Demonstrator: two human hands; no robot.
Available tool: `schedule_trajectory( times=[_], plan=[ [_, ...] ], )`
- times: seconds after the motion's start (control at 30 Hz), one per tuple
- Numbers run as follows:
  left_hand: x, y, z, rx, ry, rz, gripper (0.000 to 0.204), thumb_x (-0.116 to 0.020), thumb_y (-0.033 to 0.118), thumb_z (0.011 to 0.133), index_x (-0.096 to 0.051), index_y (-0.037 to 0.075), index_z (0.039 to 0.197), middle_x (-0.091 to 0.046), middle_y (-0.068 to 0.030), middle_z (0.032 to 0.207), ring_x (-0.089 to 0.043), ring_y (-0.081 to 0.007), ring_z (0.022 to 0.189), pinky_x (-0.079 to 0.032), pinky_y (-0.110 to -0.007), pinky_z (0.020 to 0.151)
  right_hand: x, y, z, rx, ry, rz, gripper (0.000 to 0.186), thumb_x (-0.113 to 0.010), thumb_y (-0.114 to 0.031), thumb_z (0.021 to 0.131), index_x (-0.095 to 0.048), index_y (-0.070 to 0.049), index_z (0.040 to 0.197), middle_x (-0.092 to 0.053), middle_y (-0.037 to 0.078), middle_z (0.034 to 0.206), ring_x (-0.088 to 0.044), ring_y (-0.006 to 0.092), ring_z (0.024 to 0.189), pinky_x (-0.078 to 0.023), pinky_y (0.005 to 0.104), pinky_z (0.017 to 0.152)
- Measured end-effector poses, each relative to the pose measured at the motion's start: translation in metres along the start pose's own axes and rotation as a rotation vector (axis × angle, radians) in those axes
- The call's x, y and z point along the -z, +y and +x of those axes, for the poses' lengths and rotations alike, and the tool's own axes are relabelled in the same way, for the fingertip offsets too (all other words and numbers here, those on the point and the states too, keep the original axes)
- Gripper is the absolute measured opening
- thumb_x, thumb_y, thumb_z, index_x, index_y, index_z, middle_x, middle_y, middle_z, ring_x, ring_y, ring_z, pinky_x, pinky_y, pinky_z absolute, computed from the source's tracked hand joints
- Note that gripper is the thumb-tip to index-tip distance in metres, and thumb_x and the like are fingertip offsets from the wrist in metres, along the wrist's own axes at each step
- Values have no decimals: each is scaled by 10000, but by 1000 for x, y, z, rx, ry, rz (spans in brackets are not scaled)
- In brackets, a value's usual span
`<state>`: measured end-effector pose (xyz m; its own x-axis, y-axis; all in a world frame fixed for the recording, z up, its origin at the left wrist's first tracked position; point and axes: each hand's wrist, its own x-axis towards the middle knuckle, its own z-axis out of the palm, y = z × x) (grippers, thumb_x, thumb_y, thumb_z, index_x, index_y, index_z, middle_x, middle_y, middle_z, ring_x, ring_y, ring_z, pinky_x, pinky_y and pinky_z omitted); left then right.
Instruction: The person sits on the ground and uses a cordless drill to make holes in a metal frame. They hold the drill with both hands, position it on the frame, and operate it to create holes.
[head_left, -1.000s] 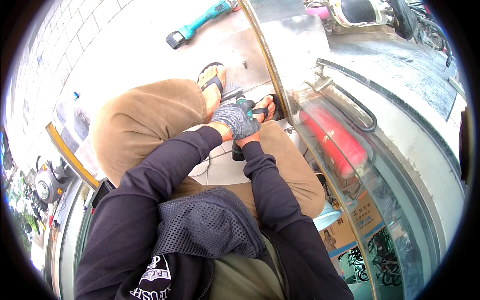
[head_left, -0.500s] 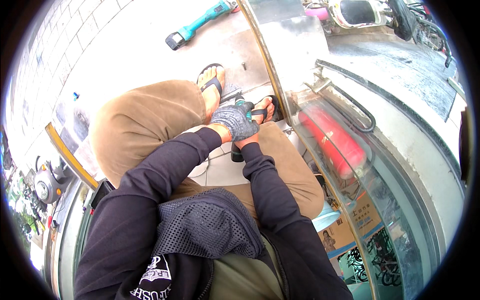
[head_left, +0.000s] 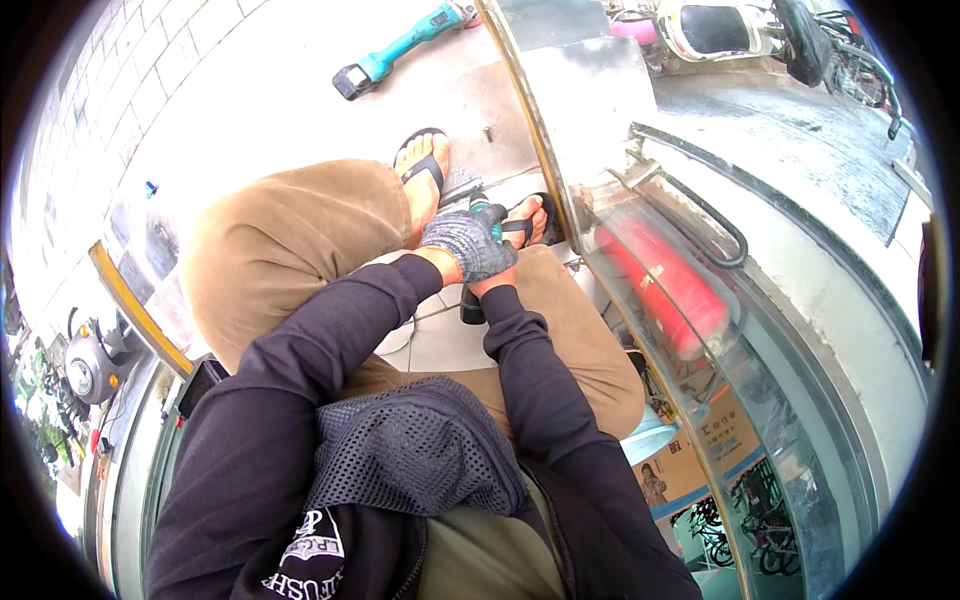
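My left hand point(head_left: 466, 243), in a grey knit glove, is closed over the top of a teal-and-black drill point(head_left: 493, 211). My right hand point(head_left: 496, 273) is underneath at the drill's handle, its fingers hidden by the glove; the black battery base shows below. The drill points forward and down at a metal strip point(head_left: 460, 189) on the floor between my two sandalled feet, beside the yellow-edged glass door point(head_left: 548, 150). A small bolt-like piece point(head_left: 488, 133) lies on the pavement beyond my toes.
A teal cordless tool point(head_left: 395, 55) lies ahead. Right, behind glass, are a red extinguisher point(head_left: 670, 285), a bent handle point(head_left: 715, 220) and a printed cardboard panel point(head_left: 720, 430). Scooters stand at top right point(head_left: 715, 30) and far left point(head_left: 92, 365). A yellow-edged panel point(head_left: 140, 305) is left of my knee.
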<state>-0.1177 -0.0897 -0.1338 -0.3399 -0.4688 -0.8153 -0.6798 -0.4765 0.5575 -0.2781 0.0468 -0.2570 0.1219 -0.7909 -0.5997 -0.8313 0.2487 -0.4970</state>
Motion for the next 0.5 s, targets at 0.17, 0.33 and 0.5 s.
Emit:
schedule_trajectory(
  times=[0.17,0.33,0.5],
  plan=[
    [3,-4,-4,19,11,-9,733,-602,558,944,-666,40,1458,-724,-313,1334,-714,-471,1237,-549,-494,1093,18,-30,-1,-65,-91,82,457,-830,-311,930,-725,-61,1298,-785,170,1257,-747,342,1179,-584,448,1000],
    [-1,-1,1,-26,-1,14,736,-602,573,942,-663,51,1457,-732,-312,1316,-720,-471,1225,-553,-495,1088,-2,12,-1,35,-5,55,455,-828,-308,937,-722,-56,1300,-781,176,1262,-742,337,1196,-580,450,1014],
    [4,2,-4,0,-21,34,724,-581,588,954,-662,62,1447,-729,-305,1332,-721,-464,1233,-550,-496,1091,-3,7,3,23,-7,29,491,-826,-302,942,-696,-48,1342,-768,177,1301,-723,329,1247,-564,452,1051]
  ],
)
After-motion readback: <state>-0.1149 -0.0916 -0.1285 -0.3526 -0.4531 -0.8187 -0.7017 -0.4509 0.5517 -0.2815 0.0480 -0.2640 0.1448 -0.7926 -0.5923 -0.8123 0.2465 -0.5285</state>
